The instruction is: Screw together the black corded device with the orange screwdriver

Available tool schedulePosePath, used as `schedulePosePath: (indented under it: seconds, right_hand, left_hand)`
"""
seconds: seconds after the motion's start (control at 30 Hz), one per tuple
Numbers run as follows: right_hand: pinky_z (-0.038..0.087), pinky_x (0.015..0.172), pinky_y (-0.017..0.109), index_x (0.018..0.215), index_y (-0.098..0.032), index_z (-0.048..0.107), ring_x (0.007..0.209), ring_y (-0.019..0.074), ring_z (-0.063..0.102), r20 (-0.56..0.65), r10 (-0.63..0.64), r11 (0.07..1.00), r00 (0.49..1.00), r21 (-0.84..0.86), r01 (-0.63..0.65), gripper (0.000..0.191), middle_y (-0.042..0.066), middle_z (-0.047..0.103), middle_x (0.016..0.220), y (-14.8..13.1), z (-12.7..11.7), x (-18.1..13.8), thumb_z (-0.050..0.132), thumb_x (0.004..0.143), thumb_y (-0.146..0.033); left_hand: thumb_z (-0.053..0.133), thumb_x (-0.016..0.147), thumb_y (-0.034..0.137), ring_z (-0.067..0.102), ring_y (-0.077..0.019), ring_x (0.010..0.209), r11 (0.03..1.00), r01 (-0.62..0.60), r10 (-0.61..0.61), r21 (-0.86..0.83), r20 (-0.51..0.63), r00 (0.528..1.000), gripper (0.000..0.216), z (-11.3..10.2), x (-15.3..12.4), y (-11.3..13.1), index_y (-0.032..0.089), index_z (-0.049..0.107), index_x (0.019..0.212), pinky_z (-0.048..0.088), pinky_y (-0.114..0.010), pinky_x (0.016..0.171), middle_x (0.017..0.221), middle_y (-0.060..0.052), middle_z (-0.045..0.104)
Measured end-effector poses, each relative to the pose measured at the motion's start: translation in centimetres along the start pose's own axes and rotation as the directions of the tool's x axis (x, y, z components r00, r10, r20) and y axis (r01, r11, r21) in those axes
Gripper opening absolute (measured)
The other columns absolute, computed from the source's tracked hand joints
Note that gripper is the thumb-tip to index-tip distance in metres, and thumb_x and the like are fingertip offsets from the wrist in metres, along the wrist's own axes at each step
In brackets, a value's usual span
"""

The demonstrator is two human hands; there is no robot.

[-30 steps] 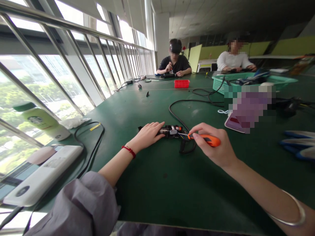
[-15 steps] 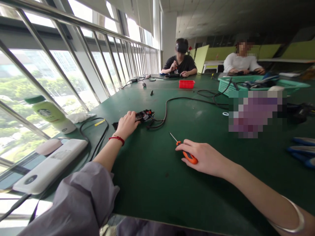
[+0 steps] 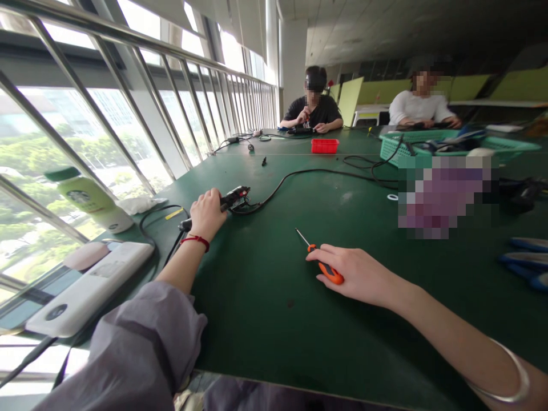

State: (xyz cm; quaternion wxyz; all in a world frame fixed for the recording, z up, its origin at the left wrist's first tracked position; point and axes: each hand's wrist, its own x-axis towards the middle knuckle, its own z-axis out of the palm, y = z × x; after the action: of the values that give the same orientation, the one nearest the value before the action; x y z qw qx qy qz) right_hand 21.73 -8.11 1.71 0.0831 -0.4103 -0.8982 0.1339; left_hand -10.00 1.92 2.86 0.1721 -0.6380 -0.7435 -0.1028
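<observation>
Since half a second ago, the left hand (image 3: 208,214) has dragged the small black device (image 3: 234,197) farther left toward the window side of the table (image 3: 265,319), and its black cable (image 3: 299,172) now lies pulled straighter behind it. That hand is closed around the device's near end. The right hand (image 3: 359,275) has stayed put, well apart from the left, fingers loosely closed over the orange handle of the screwdriver (image 3: 327,269), which lies flat on the table with its tip pointing away.
</observation>
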Motion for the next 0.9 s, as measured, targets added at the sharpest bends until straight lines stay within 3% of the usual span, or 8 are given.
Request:
schedulePosePath:
  seconds: [0.27, 0.47, 0.6, 0.7, 0.77, 0.9]
  right_hand:
    - [0.052, 0.08, 0.037, 0.117, -0.023, 0.056, 0.086, 0.0183, 0.064, 0.01, 0.01, 1.0, 1.0, 0.014, -0.01, 0.034, 0.003, 0.063, 0.111, 0.0, 0.1, -0.1, 0.047, 0.086, -0.033]
    - [0.052, 0.081, 0.038, 0.117, -0.022, 0.056, 0.088, 0.0189, 0.065, -0.007, -0.003, 1.0, 1.0, 0.015, 0.003, 0.034, 0.004, 0.064, 0.113, -0.1, -0.1, -0.1, 0.048, 0.086, -0.031]
    - [0.053, 0.079, 0.037, 0.114, -0.021, 0.059, 0.085, 0.0187, 0.065, -0.046, 0.004, 1.0, 0.999, 0.006, -0.003, 0.032, 0.005, 0.066, 0.109, -0.1, -0.1, -0.1, 0.048, 0.086, -0.03]
    - [0.053, 0.077, 0.037, 0.111, -0.022, 0.059, 0.084, 0.0191, 0.065, -0.16, 0.083, 0.996, 0.984, 0.037, -0.078, 0.03, 0.006, 0.066, 0.107, 0.0, 0.2, 0.0, 0.049, 0.085, -0.031]
    - [0.054, 0.076, 0.037, 0.111, -0.022, 0.058, 0.086, 0.0197, 0.064, -0.28, 0.182, 0.982, 0.943, 0.104, -0.159, 0.029, 0.006, 0.064, 0.108, 0.2, 0.3, 0.2, 0.049, 0.084, -0.031]
    - [0.052, 0.081, 0.039, 0.112, -0.019, 0.053, 0.096, 0.0234, 0.061, -0.517, 0.29, 0.957, 0.805, 0.161, -0.242, 0.03, 0.01, 0.062, 0.108, 1.0, 0.2, 0.5, 0.048, 0.083, -0.025]
  left_hand:
    - [0.054, 0.074, 0.021, 0.055, -0.0287, 0.098, 1.0, 0.0, 0.0, 0.017, -0.017, 1.0, 0.033, 0.3, 0.0, 0.2, 0.016, 0.05, 0.106, 0.043, -0.035, 0.077, 0.104, -0.011, 0.06]
    - [0.043, 0.08, 0.02, 0.051, -0.0309, 0.101, 1.0, 0.001, 0.002, 0.016, -0.183, 0.983, 0.028, -0.4, -0.4, 0.8, 0.015, 0.052, 0.106, 0.039, -0.04, 0.081, 0.103, -0.013, 0.058]
    - [0.041, 0.082, 0.02, 0.049, -0.0317, 0.104, 0.996, -0.073, 0.058, -0.051, -0.248, 0.967, 0.03, -1.2, -0.7, 1.6, 0.015, 0.052, 0.11, 0.037, -0.042, 0.084, 0.11, -0.014, 0.054]
    - [0.043, 0.083, 0.021, 0.049, -0.0305, 0.104, 0.972, -0.217, 0.189, -0.087, -0.253, 0.949, 0.031, -1.5, -1.1, 2.8, 0.016, 0.052, 0.112, 0.036, -0.042, 0.085, 0.115, -0.014, 0.052]
    - [0.043, 0.084, 0.022, 0.051, -0.0284, 0.102, 0.92, -0.379, 0.347, -0.101, -0.243, 0.906, 0.03, -1.5, -1.5, 3.9, 0.017, 0.053, 0.112, 0.037, -0.04, 0.086, 0.113, -0.012, 0.054]
    - [0.043, 0.088, 0.027, 0.054, -0.0234, 0.1, 0.722, -0.668, 0.625, -0.179, -0.246, 0.741, 0.034, -0.8, -3.3, 7.3, 0.017, 0.049, 0.12, 0.038, -0.036, 0.087, 0.113, -0.01, 0.058]
